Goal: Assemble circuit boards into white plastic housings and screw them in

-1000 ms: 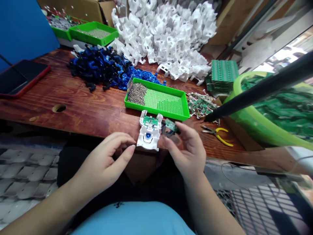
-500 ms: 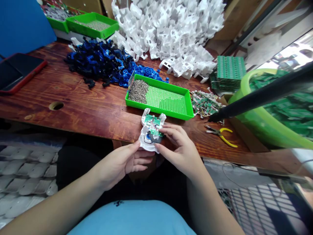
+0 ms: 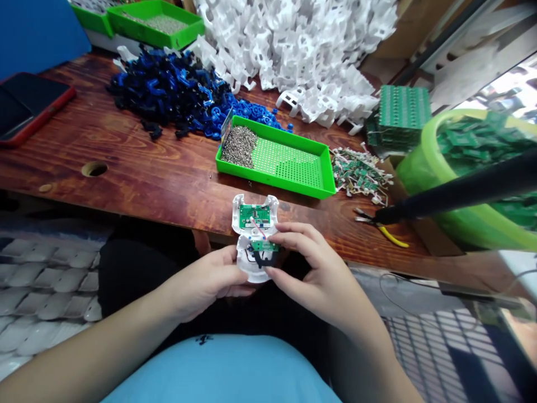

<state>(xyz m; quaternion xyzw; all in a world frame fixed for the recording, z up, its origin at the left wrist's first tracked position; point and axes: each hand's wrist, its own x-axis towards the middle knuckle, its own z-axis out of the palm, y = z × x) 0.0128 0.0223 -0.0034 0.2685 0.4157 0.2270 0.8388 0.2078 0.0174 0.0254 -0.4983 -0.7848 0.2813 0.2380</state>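
My left hand (image 3: 216,275) grips the left side of a white plastic housing half (image 3: 254,275) held over the table's front edge. Inside this half lie a black plastic part (image 3: 264,259) and a small green circuit board (image 3: 262,245). Fingers of my right hand (image 3: 308,260) pinch the right side, at the board and the black part. Beyond it, on the table edge, a second white housing half (image 3: 236,215) carries a larger green circuit board (image 3: 255,214). Thin red and white wires (image 3: 259,228) link the two boards.
A green tray (image 3: 277,179) with small screws stands just ahead. Behind it lie blue and black plastic parts (image 3: 168,92) and a heap of white shells (image 3: 285,50). Pliers (image 3: 392,236), wired boards (image 3: 361,173), stacked boards (image 3: 405,109) and a green tub (image 3: 428,140) are rightward. A phone (image 3: 29,109) lies left.
The white housing has turned to face me more squarely and come slightly nearer. A black part now shows over the small board's half. The camera view has shifted a little.
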